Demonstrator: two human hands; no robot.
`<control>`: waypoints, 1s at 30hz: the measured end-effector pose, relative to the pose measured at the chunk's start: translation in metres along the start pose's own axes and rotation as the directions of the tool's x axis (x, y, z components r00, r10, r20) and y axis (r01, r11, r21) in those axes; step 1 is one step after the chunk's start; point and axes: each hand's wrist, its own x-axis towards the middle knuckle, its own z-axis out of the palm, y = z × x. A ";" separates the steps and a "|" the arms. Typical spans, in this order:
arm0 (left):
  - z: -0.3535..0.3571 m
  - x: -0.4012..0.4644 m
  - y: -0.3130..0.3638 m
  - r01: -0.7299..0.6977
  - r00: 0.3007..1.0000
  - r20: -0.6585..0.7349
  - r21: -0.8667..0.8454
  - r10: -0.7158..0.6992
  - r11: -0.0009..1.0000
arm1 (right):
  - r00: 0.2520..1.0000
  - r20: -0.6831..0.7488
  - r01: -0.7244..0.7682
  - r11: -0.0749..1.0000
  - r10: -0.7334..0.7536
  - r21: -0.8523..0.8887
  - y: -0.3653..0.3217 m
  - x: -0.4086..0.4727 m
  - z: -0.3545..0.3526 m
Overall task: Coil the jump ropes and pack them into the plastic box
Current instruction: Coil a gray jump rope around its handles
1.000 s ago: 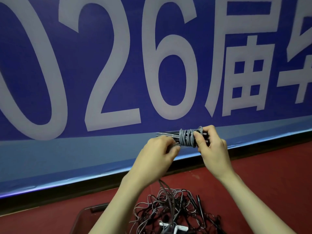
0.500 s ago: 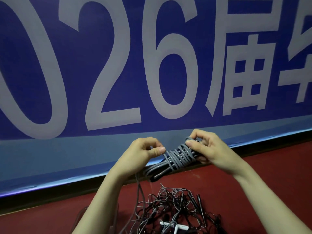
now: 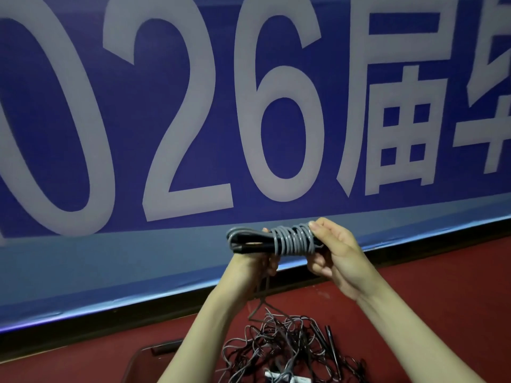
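Observation:
A grey jump rope [image 3: 293, 240] is wound in tight turns round its black handles and held level in front of the banner. My right hand [image 3: 336, 252] grips the wound end, thumb on top. My left hand [image 3: 253, 265] sits below the bundle's left end, fingers curled behind it, and a loose grey tail hangs down from there. On the red floor below lies a tangled pile of ropes [image 3: 290, 352] with black handles. The corner of a clear plastic box [image 3: 150, 355] shows at the bottom, partly hidden by my left forearm.
A large blue banner [image 3: 193, 120] with white characters fills the wall ahead. Its lower edge meets a dark baseboard [image 3: 110, 324] above the red floor [image 3: 442, 299]. A small white item [image 3: 279, 378] lies in the rope pile.
The bundle has swung from tilted down-left back to level and risen a little. My left hand moved from pinching beside the coil to under its left end.

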 end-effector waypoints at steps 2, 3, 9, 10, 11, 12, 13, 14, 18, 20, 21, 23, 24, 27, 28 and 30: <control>0.006 0.001 0.002 0.016 1.000 -0.012 -0.090 -0.017 0.996 | 0.998 -0.069 0.011 1.000 -0.009 0.022 -0.001 0.002 0.003; 0.007 0.000 0.002 0.022 1.000 -0.014 -0.095 -0.023 0.995 | 0.995 -0.099 0.015 1.000 -0.012 0.027 -0.001 0.002 0.004; 0.006 -0.003 -0.012 0.018 0.999 0.052 -0.058 -0.015 0.998 | 0.956 -0.290 0.094 0.986 -0.051 0.138 -0.007 0.008 0.009; 0.006 -0.005 -0.014 0.021 0.997 0.076 -0.024 -0.019 1.000 | 0.939 -0.339 0.116 0.981 -0.057 0.158 -0.009 0.009 0.007; 0.007 -0.006 -0.016 0.017 0.996 0.093 0.012 -0.018 1.000 | 0.920 -0.388 0.135 0.976 -0.060 0.169 -0.011 0.011 0.004; 0.008 -0.008 -0.017 0.006 0.994 0.108 0.055 -0.012 0.998 | 0.899 -0.434 0.151 0.973 -0.062 0.174 -0.013 0.012 0.000; 0.009 -0.010 -0.018 -0.011 0.993 0.116 0.129 -0.004 0.992 | 0.877 -0.477 0.166 0.971 -0.064 0.175 -0.015 0.013 -0.004; 0.010 -0.012 -0.020 -0.031 0.993 0.118 0.214 0.006 0.976 | 0.853 -0.517 0.181 0.969 -0.069 0.169 -0.016 0.014 -0.010; 0.015 -0.017 -0.021 -0.101 0.993 0.104 0.438 0.061 0.893 | 0.758 -0.642 0.203 0.977 -0.119 0.059 -0.013 0.019 -0.029; 0.016 -0.016 -0.018 -0.159 0.987 0.119 0.547 0.112 0.822 | 0.721 -0.674 0.197 0.980 -0.159 -0.020 -0.008 0.022 -0.035; 0.016 -0.015 -0.017 -0.200 0.980 0.132 0.631 0.150 0.749 | 0.711 -0.681 0.194 0.980 -0.174 -0.049 -0.005 0.022 -0.038; 0.016 -0.013 -0.015 -0.243 0.967 0.146 0.781 0.211 0.575 | 0.701 -0.689 0.185 0.980 -0.185 -0.074 0.001 0.023 -0.043; 0.015 -0.011 -0.014 -0.241 0.963 0.137 0.820 0.232 0.519 | 0.699 -0.693 0.180 0.981 -0.177 -0.069 0.003 0.024 -0.046; 0.014 -0.009 -0.008 -0.223 0.951 0.104 0.884 0.292 0.411 | 0.702 -0.704 0.158 0.987 -0.112 0.000 0.005 0.025 -0.051; 0.012 -0.008 -0.007 -0.224 0.942 0.109 0.908 0.317 0.354 | 0.705 -0.703 0.152 0.988 -0.089 0.028 0.006 0.025 -0.051; 0.009 -0.008 -0.006 -0.234 0.922 0.132 0.939 0.364 0.252 | 0.712 -0.700 0.145 0.987 -0.053 0.073 0.008 0.025 -0.052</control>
